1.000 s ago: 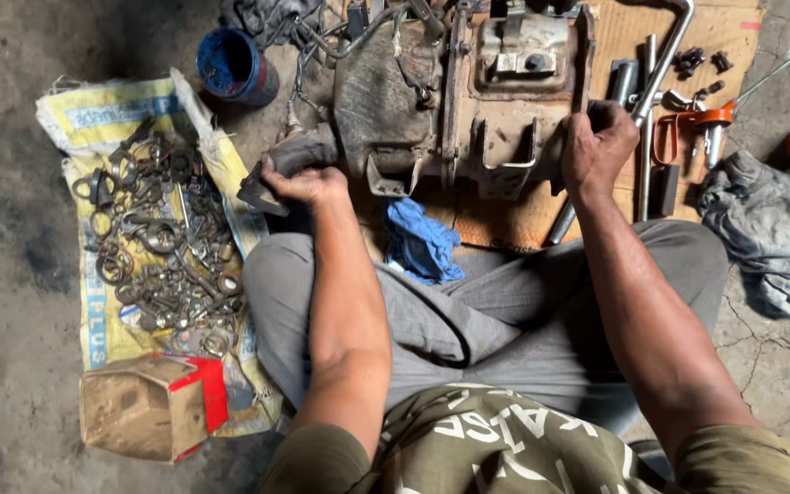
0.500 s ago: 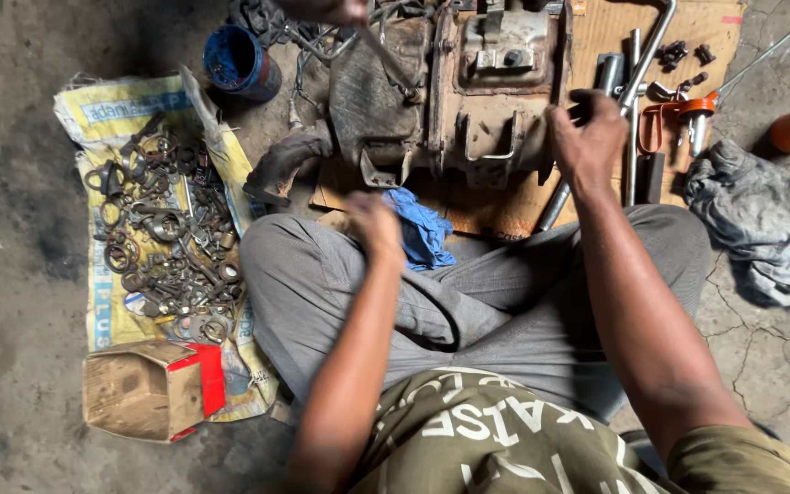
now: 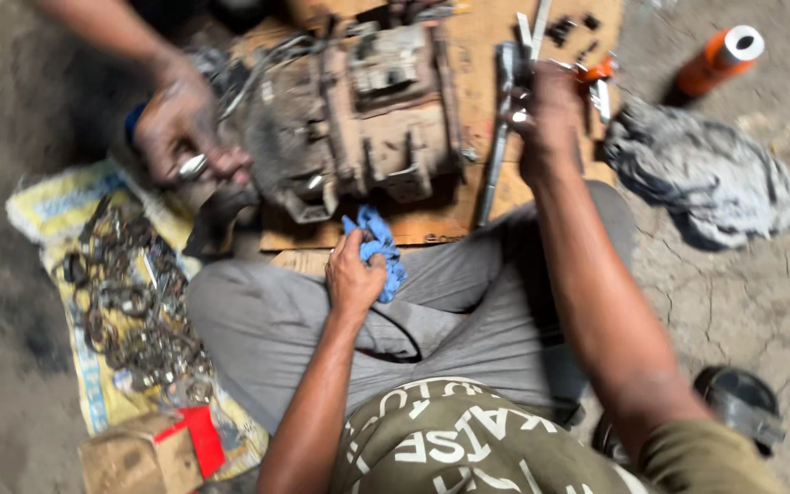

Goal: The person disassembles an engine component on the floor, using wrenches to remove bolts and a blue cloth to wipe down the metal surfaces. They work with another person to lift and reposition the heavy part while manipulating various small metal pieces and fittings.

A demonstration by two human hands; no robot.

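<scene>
A: So what moved in the last second?

B: The left hand (image 3: 356, 274) came off the dark part by the sack and dropped back to the lap. Now it's closed on the blue rag (image 3: 378, 252).

A: And the right one?

B: The right hand (image 3: 546, 114) slid off the engine block (image 3: 368, 119) over to the metal tools (image 3: 509, 119) beside it. Also, another person's hand (image 3: 180, 128) has come in from the top left, pinching a small shiny piece by the block.

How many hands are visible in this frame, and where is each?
3. The person's left hand grips a crumpled blue cloth on the lap; their right hand is on long metal tools; a co-worker's grimy hand reaches in top left. Others may be out of frame.
</scene>
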